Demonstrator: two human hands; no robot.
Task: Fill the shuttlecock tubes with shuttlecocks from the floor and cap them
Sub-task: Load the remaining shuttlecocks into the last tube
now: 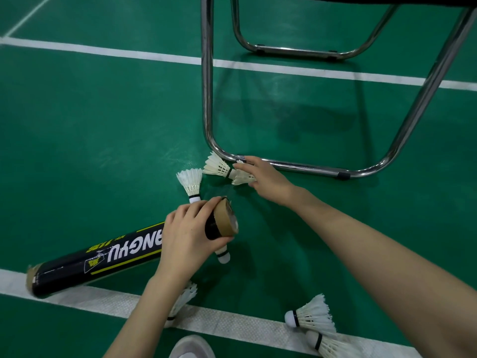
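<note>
Several shuttlecocks (pixel 311 316) lie loose on the floor (pixel 103 125), so filling looks unfinished: left hand (pixel 185 239) grips the uncapped tube (pixel 103 257) at lower left, right hand (pixel 263 177) pinches a shuttlecock (pixel 241 177) mid-frame.

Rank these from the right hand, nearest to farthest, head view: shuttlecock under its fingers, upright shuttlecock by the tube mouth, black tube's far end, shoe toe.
1. Shuttlecock under the fingers, touching the right hand, beside the chair frame.
2. Upright shuttlecock, left of the hand, just beyond the left hand.
3. Shoe toe and the black tube's far end, bottom centre and lower left: too close to call.
</note>
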